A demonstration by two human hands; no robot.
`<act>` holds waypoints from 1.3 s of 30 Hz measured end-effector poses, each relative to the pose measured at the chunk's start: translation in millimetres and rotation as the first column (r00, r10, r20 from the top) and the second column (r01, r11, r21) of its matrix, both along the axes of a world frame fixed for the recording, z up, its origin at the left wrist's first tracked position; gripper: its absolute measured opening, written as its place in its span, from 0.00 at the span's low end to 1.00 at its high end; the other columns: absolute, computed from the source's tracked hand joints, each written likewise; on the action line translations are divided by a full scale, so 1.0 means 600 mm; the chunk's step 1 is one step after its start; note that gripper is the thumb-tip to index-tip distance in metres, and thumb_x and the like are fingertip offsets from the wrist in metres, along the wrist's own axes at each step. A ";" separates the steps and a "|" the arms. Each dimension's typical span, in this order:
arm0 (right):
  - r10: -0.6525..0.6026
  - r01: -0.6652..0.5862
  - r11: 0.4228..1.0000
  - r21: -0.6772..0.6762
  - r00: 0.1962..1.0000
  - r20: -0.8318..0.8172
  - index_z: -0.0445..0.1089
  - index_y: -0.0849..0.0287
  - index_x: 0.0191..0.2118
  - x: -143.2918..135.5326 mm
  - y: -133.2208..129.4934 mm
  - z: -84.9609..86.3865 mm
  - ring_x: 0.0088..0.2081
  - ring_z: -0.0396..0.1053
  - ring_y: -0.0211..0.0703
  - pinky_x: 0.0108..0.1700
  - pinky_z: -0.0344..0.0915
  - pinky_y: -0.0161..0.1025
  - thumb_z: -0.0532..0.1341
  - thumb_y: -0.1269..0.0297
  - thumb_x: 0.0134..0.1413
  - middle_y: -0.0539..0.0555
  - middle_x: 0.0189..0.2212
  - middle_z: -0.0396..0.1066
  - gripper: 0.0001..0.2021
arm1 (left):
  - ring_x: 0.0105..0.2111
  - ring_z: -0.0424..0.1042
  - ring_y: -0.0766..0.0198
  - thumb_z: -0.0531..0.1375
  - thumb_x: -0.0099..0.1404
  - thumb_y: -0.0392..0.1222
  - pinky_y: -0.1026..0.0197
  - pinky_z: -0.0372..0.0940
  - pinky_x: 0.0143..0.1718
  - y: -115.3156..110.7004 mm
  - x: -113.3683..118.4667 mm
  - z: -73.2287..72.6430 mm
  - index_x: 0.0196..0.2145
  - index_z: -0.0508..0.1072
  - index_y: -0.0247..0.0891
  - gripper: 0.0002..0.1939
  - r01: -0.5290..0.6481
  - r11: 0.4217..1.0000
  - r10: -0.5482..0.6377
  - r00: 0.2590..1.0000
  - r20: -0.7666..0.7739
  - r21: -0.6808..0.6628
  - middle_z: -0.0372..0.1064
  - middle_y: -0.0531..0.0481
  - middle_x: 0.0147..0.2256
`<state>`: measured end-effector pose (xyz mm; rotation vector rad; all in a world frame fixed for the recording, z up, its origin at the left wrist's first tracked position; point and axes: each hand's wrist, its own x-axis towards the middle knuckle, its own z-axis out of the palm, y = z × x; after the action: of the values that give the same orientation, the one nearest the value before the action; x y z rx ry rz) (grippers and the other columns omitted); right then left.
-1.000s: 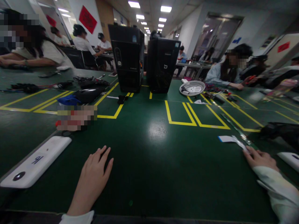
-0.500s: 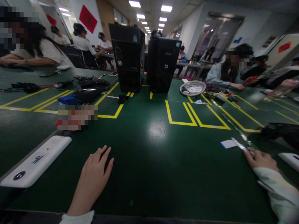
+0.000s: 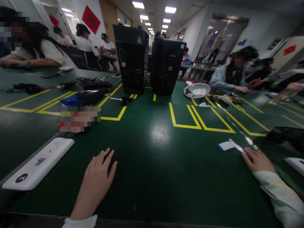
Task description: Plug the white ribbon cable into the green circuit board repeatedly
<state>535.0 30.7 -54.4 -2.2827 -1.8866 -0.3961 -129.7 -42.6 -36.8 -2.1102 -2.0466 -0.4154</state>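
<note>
- The right hand (image 3: pixel 259 161), at the right of the counter (image 3: pixel 166 177), pinches the white strip (image 3: pixel 227 145).
- The left hand (image 3: pixel 98 174) lies empty, palm down, fingers slightly spread, well apart from the right.
- The white strip reaches left from the right hand's fingertips: flat, with a blue edge at its far-left end and a narrower, shiny, creased stretch beside the fingers.
- Farther off, yellow tape outlines (image 3: pixel 187 126) mark the counter.

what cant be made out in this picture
All in the head view:
White strip: near end hidden by the right hand, so grip or mere touch is unclear
Left hand: palm hidden by its back
White device: cut off by the right edge
Pixelated bundle: details hidden by blocks
Basket: contents too small, blurred
</note>
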 end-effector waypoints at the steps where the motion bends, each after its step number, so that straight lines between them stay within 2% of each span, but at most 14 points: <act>1: 0.017 -0.018 1.000 -0.016 0.999 -0.027 0.71 0.70 0.47 -0.012 0.004 0.000 0.55 0.65 0.61 0.60 0.57 0.50 0.47 0.57 0.51 0.72 0.50 0.69 0.27 | 0.58 0.62 0.44 0.43 0.69 0.52 0.42 0.57 0.58 0.000 0.000 -0.001 0.57 0.67 0.27 0.30 0.002 1.000 -0.002 1.000 -0.001 0.003 0.63 0.33 0.58; 4: 0.129 -0.130 0.991 -0.003 0.985 -0.112 0.70 0.68 0.49 -0.061 0.017 -0.002 0.56 0.65 0.58 0.60 0.59 0.48 0.48 0.56 0.54 0.71 0.53 0.67 0.26 | 0.58 0.62 0.44 0.43 0.69 0.52 0.41 0.58 0.58 -0.001 -0.002 -0.003 0.57 0.67 0.28 0.30 0.004 1.000 -0.004 1.000 0.003 -0.002 0.63 0.34 0.58; 7: 0.336 -0.329 0.941 0.073 0.932 -0.137 0.70 0.66 0.50 -0.122 0.032 -0.002 0.53 0.67 0.58 0.57 0.62 0.52 0.49 0.55 0.56 0.69 0.52 0.68 0.24 | 0.58 0.62 0.44 0.43 0.69 0.52 0.41 0.58 0.58 -0.001 -0.002 -0.004 0.57 0.66 0.29 0.30 -0.002 1.000 0.002 1.000 0.017 -0.003 0.63 0.34 0.58; 10: 0.531 -0.517 0.847 0.126 0.838 -0.128 0.70 0.63 0.51 -0.192 0.046 0.001 0.52 0.68 0.57 0.54 0.65 0.55 0.48 0.53 0.60 0.67 0.51 0.69 0.24 | 0.59 0.62 0.44 0.43 0.68 0.52 0.41 0.57 0.58 -0.001 -0.002 -0.002 0.57 0.67 0.29 0.30 -0.003 1.000 0.003 1.000 0.025 -0.016 0.63 0.34 0.58; 14: 0.714 -0.691 0.700 0.180 0.689 -0.128 0.67 0.59 0.56 -0.295 0.056 0.006 0.53 0.66 0.53 0.54 0.66 0.54 0.48 0.57 0.64 0.64 0.52 0.68 0.21 | 0.58 0.62 0.44 0.44 0.68 0.52 0.41 0.57 0.58 -0.002 -0.001 0.001 0.58 0.66 0.29 0.30 -0.007 1.000 0.008 1.000 0.028 -0.027 0.62 0.34 0.59; 20: 0.848 -0.830 0.525 0.190 0.490 -0.201 0.64 0.59 0.58 -0.459 0.050 0.019 0.54 0.64 0.53 0.53 0.65 0.56 0.49 0.61 0.64 0.65 0.53 0.66 0.20 | 0.58 0.62 0.43 0.43 0.68 0.53 0.41 0.57 0.58 -0.001 -0.002 -0.003 0.58 0.66 0.28 0.31 -0.010 0.999 0.011 1.000 0.027 -0.033 0.62 0.34 0.59; 24: 0.905 -0.898 0.394 0.196 0.342 -0.254 0.64 0.61 0.57 -0.566 0.027 0.029 0.53 0.64 0.52 0.52 0.65 0.54 0.50 0.64 0.63 0.65 0.53 0.66 0.19 | 0.59 0.61 0.43 0.43 0.68 0.52 0.41 0.57 0.58 0.000 -0.004 -0.006 0.58 0.66 0.28 0.31 -0.010 1.000 0.010 1.000 0.011 -0.024 0.61 0.34 0.59; 27: 0.923 -0.936 0.310 0.169 0.254 -0.290 0.63 0.63 0.57 -0.628 0.004 0.035 0.54 0.63 0.51 0.53 0.65 0.52 0.53 0.64 0.60 0.64 0.54 0.66 0.20 | 0.58 0.62 0.43 0.43 0.68 0.52 0.41 0.58 0.58 0.000 -0.002 -0.004 0.58 0.66 0.28 0.30 -0.010 1.000 0.010 1.000 -0.005 -0.017 0.62 0.33 0.58; 31: 0.926 -0.965 0.241 0.108 0.195 -0.324 0.61 0.62 0.58 -0.662 -0.021 0.047 0.57 0.61 0.50 0.57 0.62 0.51 0.55 0.64 0.58 0.62 0.56 0.64 0.22 | 0.58 0.62 0.43 0.43 0.68 0.51 0.42 0.59 0.57 -0.002 0.001 -0.002 0.57 0.67 0.29 0.30 -0.016 1.000 0.016 1.000 -0.007 -0.008 0.62 0.34 0.58; 36: 0.913 -0.967 0.250 0.046 0.220 -0.345 0.60 0.61 0.59 -0.658 -0.030 0.064 0.57 0.61 0.50 0.57 0.61 0.52 0.55 0.64 0.59 0.62 0.58 0.63 0.23 | 0.58 0.62 0.44 0.43 0.68 0.51 0.41 0.57 0.58 -0.003 0.002 0.000 0.58 0.66 0.29 0.30 -0.027 0.999 0.028 1.000 0.009 -0.026 0.62 0.34 0.58; 39: 0.911 -0.973 0.231 0.017 0.210 -0.354 0.58 0.62 0.61 -0.654 -0.031 0.071 0.58 0.60 0.50 0.58 0.60 0.52 0.55 0.61 0.59 0.62 0.59 0.62 0.25 | 0.59 0.61 0.44 0.43 0.68 0.51 0.41 0.57 0.58 -0.002 0.001 -0.001 0.58 0.67 0.29 0.30 -0.028 0.999 0.029 0.999 0.029 -0.032 0.62 0.34 0.59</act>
<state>142.5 12.2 -11.6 -0.6594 -2.7357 0.3525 -129.0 -43.6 -37.3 -2.1020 -2.1103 -0.4146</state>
